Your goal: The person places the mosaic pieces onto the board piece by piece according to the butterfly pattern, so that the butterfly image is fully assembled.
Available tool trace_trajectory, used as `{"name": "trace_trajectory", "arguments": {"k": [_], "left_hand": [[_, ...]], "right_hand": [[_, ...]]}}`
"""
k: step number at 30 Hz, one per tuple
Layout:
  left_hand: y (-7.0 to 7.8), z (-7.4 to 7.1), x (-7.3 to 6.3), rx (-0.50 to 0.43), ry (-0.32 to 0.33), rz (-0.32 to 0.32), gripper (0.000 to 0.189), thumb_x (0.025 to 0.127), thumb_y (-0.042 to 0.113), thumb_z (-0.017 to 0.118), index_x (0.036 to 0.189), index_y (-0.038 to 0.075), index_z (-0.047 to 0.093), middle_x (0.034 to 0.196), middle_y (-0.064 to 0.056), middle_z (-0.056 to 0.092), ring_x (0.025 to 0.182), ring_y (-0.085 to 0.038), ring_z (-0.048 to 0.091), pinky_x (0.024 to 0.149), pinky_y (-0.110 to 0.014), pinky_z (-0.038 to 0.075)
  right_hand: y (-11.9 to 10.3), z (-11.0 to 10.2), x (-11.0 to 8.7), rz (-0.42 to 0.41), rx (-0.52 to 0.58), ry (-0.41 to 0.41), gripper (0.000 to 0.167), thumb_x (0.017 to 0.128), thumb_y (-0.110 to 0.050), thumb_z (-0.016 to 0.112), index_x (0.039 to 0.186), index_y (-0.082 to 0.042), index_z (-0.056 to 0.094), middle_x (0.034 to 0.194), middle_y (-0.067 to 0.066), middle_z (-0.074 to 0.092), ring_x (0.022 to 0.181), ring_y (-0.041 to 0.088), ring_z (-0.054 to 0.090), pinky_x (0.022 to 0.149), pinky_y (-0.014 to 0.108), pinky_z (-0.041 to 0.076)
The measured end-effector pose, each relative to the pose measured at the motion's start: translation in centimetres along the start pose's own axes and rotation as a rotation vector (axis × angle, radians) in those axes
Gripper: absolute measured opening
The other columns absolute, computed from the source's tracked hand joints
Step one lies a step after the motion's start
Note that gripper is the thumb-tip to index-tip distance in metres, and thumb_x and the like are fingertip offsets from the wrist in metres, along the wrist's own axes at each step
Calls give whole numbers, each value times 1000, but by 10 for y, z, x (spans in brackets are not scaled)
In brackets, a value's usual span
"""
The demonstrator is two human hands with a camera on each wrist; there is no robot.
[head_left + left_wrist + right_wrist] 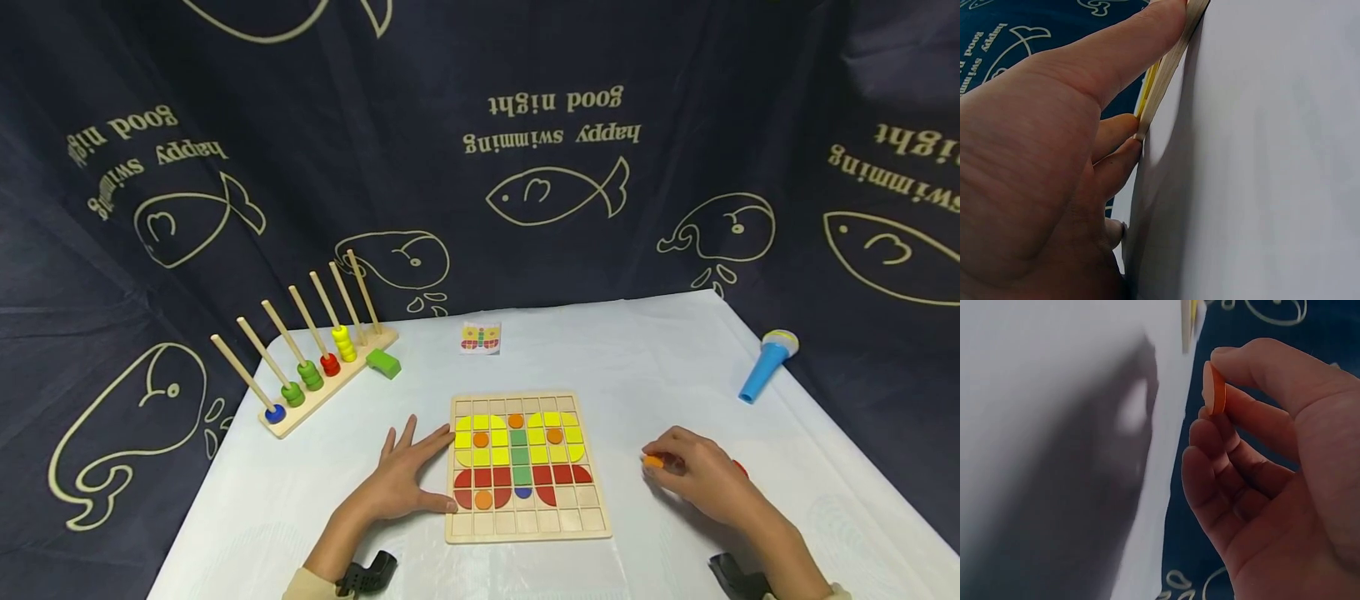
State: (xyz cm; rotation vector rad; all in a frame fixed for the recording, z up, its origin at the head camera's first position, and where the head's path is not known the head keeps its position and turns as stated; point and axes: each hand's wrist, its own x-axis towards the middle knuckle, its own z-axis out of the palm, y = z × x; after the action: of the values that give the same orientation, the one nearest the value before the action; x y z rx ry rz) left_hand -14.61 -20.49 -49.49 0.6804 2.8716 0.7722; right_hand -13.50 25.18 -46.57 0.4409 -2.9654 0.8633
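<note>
A wooden grid board (547,523) lies on the table, with yellow, red, green, orange and blue pieces set in a butterfly pattern. At its left edge rests my left hand (401,479), fingers spread and fairly straight, the thumb touching the lower left side. In the left wrist view, the thumb and fingertips meet the board's edge (1163,78). To the right of the board, my right hand (705,475) pinches an orange disc (1215,389) between thumb and index finger, above the table. A red piece (741,468) shows partly behind that hand.
A wooden peg stand (330,390) with coloured rings is at the back left, a green block (383,363) beside it. A small butterfly picture card (480,338) lies behind the board. A blue toy microphone (768,367) is at the far right. Dark printed cloth (555,275) hangs behind.
</note>
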Motion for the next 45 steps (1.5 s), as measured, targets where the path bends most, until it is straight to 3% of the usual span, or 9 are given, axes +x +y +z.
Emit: {"name": "trace_trajectory", "arguments": {"k": [9,20,29,35,45], "left_hand": [[-1,0,0,-14,2,-4,105,59,74,73,147,25,42,154,9,31,144,-38,-2,110,-60,-6],[0,1,0,-16,-2,-7,105,59,74,73,147,25,42,154,9,30,144,-37,-2,110,-59,-7],[1,1,0,-18,-1,0,105,60,74,73,147,23,43,153,8,31,143,-39,-1,109,-61,-6],[1,1,0,-18,3,1,105,59,73,73,147,24,43,153,8,31,144,-38,-2,109,-60,-5],[-1,1,0,-20,0,-2,105,60,74,73,146,23,43,154,8,31,144,-38,-2,109,-60,-6]], "right_hand": [[-33,22,8,-45,-26,-46,24,78,-25,80,101,-21,75,90,-17,56,78,8,52,69,22,50],[-62,45,8,-207,-9,-94,22,82,-30,77,102,-22,75,89,-21,54,79,4,50,70,23,46],[-72,55,9,-287,14,-152,14,84,-24,74,98,-23,73,89,-18,55,80,3,51,71,23,47],[-75,60,10,-355,52,-131,13,83,-22,74,96,-22,72,89,-15,56,74,5,52,67,21,46],[-73,58,9,-329,54,-126,15,80,-19,77,90,-25,68,89,-16,55,76,4,53,68,21,47]]}}
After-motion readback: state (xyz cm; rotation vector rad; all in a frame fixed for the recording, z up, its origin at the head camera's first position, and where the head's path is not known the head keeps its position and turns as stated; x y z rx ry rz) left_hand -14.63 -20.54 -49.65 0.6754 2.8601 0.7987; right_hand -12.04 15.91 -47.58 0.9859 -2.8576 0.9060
